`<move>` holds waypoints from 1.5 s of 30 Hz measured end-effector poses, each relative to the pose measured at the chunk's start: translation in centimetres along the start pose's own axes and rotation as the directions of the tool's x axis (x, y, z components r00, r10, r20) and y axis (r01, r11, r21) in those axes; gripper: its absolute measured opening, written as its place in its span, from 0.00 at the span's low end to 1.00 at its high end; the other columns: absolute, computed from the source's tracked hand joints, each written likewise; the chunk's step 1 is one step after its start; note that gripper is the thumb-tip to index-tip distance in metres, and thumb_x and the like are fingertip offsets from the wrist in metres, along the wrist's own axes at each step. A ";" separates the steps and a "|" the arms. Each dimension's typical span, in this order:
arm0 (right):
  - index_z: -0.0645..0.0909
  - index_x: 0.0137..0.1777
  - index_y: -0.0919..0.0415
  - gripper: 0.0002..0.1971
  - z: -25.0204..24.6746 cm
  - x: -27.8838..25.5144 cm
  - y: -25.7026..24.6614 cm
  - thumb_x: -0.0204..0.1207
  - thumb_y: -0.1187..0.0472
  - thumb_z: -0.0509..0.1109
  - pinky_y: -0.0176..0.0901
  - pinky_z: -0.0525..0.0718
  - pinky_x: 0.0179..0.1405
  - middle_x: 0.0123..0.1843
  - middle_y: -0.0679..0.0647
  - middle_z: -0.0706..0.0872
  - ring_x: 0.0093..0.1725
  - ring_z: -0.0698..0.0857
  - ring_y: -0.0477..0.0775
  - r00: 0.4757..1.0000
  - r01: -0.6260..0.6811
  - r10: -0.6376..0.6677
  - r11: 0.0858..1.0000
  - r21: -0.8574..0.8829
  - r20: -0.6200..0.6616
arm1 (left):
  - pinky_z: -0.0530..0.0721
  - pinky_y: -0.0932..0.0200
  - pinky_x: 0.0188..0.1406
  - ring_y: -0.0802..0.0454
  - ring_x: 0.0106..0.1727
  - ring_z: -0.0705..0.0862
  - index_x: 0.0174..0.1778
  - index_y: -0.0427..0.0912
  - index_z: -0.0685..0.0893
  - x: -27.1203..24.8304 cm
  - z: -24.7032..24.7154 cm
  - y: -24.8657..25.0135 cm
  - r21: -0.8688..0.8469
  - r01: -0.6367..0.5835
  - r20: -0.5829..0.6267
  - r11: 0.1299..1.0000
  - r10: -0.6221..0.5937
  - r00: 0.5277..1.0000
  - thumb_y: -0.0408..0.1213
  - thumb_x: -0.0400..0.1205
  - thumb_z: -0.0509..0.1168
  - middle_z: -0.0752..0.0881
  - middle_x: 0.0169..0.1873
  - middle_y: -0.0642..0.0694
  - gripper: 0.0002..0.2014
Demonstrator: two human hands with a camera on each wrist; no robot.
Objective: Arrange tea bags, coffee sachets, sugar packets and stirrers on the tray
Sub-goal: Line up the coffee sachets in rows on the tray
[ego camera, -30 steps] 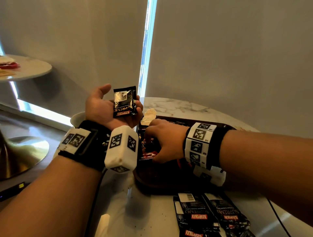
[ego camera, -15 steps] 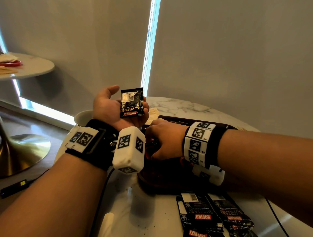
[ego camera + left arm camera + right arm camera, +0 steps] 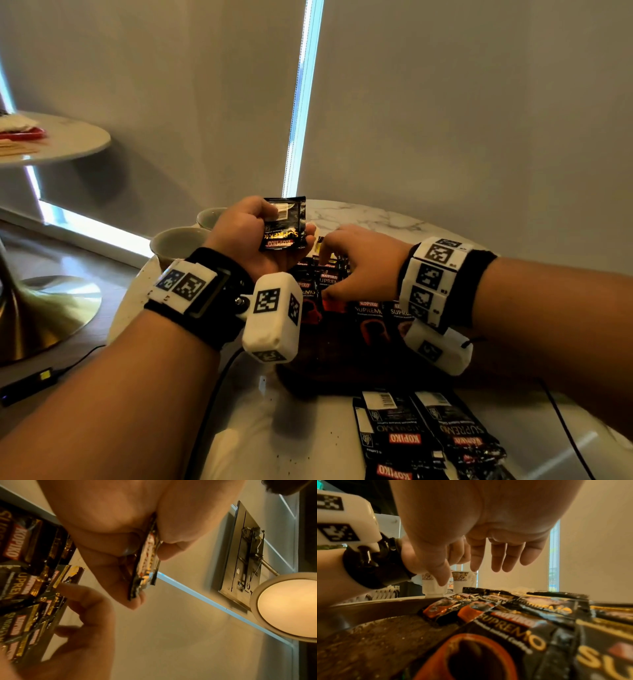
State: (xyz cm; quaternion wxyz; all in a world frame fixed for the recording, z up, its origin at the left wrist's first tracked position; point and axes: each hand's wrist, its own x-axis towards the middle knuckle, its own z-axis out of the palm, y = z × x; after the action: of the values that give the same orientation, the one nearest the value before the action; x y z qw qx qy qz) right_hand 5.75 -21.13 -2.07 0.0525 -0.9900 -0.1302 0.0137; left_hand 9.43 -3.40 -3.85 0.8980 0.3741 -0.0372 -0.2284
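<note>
my left hand (image 3: 253, 236) pinches a sachet (image 3: 282, 224) above the tray (image 3: 373, 616); my right hand (image 3: 363, 262) hovers slack over the sachets there. light, slick foil, probably best pinched at a crimped edge

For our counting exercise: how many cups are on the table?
2. The near cup stands at the left edge of the marble table; the far cup is just behind it, partly hidden by the left hand holding a coffee sachet. Others may be hidden.
</note>
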 end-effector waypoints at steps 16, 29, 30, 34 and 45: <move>0.78 0.67 0.49 0.26 0.1 -2.0 0.8 0.69 0.54 0.81 0.42 0.76 0.61 0.62 0.43 0.72 0.63 0.73 0.48 0.882 0.260 -0.221 0.965 0.037 -0.417 | 0.89 0.56 0.30 0.44 0.38 0.92 0.67 0.28 0.79 0.6 0.1 -2.1 0.212 0.039 0.052 0.976 -0.051 0.997 0.31 0.86 0.60 0.89 0.47 0.34 0.15; 0.86 0.50 0.55 0.04 -0.9 -2.0 1.1 0.79 0.57 0.72 0.30 0.71 0.41 0.44 0.45 0.82 0.44 0.77 0.44 0.846 0.216 -0.158 0.975 0.056 -0.510 | 0.66 0.68 0.15 0.60 0.24 0.68 0.56 0.42 0.81 2.0 -0.7 -2.1 0.286 0.122 -0.042 0.950 -0.115 0.993 0.42 0.72 0.74 0.73 0.24 0.53 0.18; 0.86 0.51 0.55 0.04 -0.9 -1.9 1.3 0.80 0.57 0.72 0.31 0.71 0.40 0.44 0.45 0.82 0.44 0.77 0.44 0.841 0.212 -0.149 0.975 0.063 -0.519 | 0.65 0.68 0.16 0.60 0.24 0.67 0.60 0.44 0.81 2.1 -0.8 -2.0 0.279 0.111 -0.042 0.954 -0.103 0.994 0.44 0.69 0.76 0.72 0.25 0.53 0.24; 0.86 0.54 0.53 0.06 -1.2 -1.8 1.6 0.83 0.59 0.68 0.31 0.74 0.41 0.44 0.43 0.82 0.43 0.79 0.43 0.857 0.175 -0.086 0.976 0.129 -0.508 | 0.67 0.66 0.21 0.58 0.28 0.69 0.63 0.44 0.80 2.1 -1.0 -2.0 0.335 0.020 0.035 0.942 -0.033 0.999 0.47 0.68 0.80 0.75 0.31 0.52 0.29; 0.87 0.55 0.50 0.08 -0.5 -1.8 2.0 0.85 0.60 0.66 0.54 0.85 0.45 0.43 0.51 0.89 0.42 0.86 0.53 0.885 0.129 0.042 0.935 0.331 -0.463 | 0.79 0.54 0.41 0.46 0.42 0.87 0.65 0.37 0.86 1.5 -0.6 -2.7 0.442 -0.082 0.182 0.893 0.000 0.983 0.38 0.73 0.75 0.90 0.49 0.40 0.23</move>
State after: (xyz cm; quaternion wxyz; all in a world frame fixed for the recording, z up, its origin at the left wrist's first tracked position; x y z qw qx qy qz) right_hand 4.55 -23.54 -1.81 0.2589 -0.9356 -0.1317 -0.2008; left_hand 9.90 -5.37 -6.31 0.7855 0.5480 -0.1764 -0.2270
